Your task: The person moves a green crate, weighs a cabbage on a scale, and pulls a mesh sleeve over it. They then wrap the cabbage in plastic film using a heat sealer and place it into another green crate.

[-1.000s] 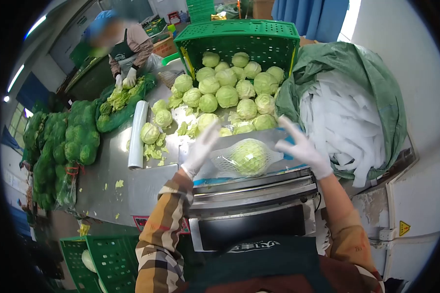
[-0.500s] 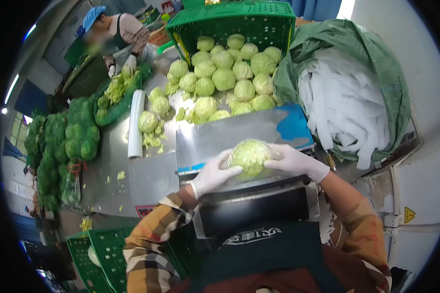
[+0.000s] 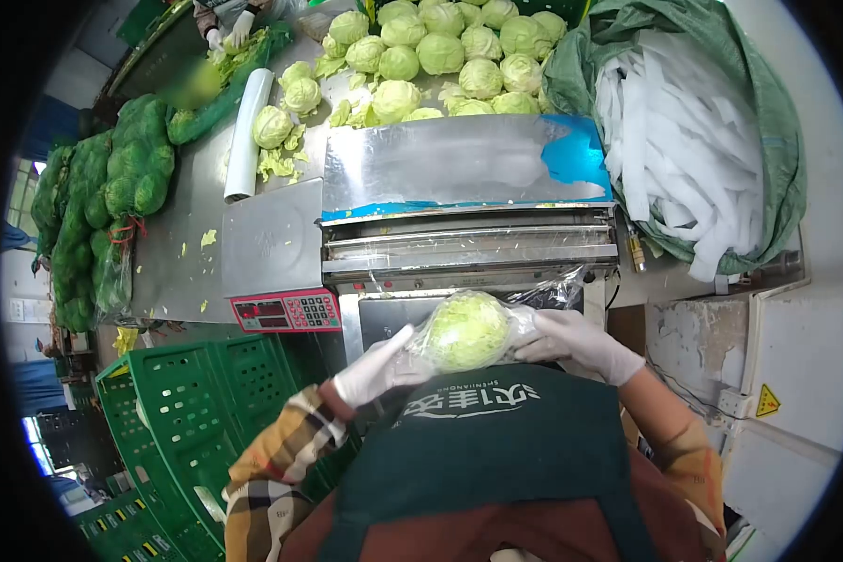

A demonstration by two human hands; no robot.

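Steel covers the long worktable (image 3: pixel 183 253), dull and grey, with small leaf scraps on it. At its far end lies a heap of round pale green cabbages (image 3: pixel 440 47), and beside it a big green sack (image 3: pixel 777 140) full of white foam strips (image 3: pixel 674 140). Dark green net bags of cabbages (image 3: pixel 103 206) stand along the left edge. Between the person and the heap stands a shiny metal wrapping machine (image 3: pixel 468 215), next to a flat scale (image 3: pixel 272 239) with a red keypad. Green perforated plastic crates (image 3: pixel 187 412) stand below. Close to the chest, in front of the machine, both gloved hands cup one cabbage wrapped in clear glossy film (image 3: pixel 465 330): left hand (image 3: pixel 379 368) presses its side, right hand (image 3: pixel 571 342) presses the other. The apron (image 3: pixel 478 450) shows white letters, upside down, unreadable
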